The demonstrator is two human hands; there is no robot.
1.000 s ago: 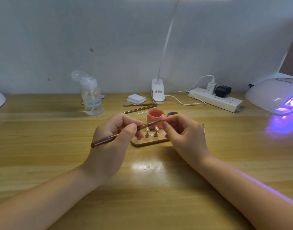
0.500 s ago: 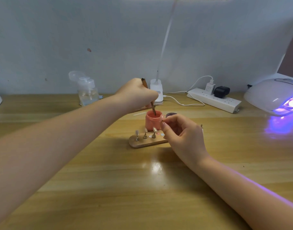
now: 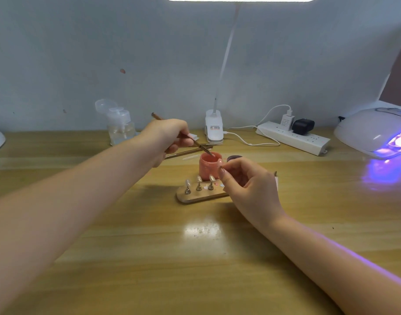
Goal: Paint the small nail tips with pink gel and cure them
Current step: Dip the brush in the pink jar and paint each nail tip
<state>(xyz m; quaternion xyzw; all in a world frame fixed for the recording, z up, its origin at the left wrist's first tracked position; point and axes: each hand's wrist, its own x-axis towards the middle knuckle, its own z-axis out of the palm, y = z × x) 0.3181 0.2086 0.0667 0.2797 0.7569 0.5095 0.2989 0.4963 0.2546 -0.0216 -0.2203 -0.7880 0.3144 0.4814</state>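
My left hand (image 3: 170, 137) grips a brown nail brush (image 3: 196, 143) and its tip dips into the open pink gel jar (image 3: 209, 168) at the table's middle. My right hand (image 3: 249, 185) hovers right of the jar, pinching a small nail tip (image 3: 221, 167) between thumb and fingers. Just in front of the jar lies a wooden holder (image 3: 200, 196) with three metal stands (image 3: 198, 184), each carrying a nail tip. The white curing lamp (image 3: 374, 130) glows violet at the far right.
A clear pump bottle (image 3: 121, 127) stands back left. Spare brushes (image 3: 190, 151) lie behind the jar, beside its dark lid (image 3: 234, 158). A clip lamp base (image 3: 214, 129) and a white power strip (image 3: 292, 137) with plugs and cables sit along the wall.
My left hand carried the brush from the nail tip up to the jar and tilted it so the bristles dip in. My right hand stayed almost still, keeping its pinch.
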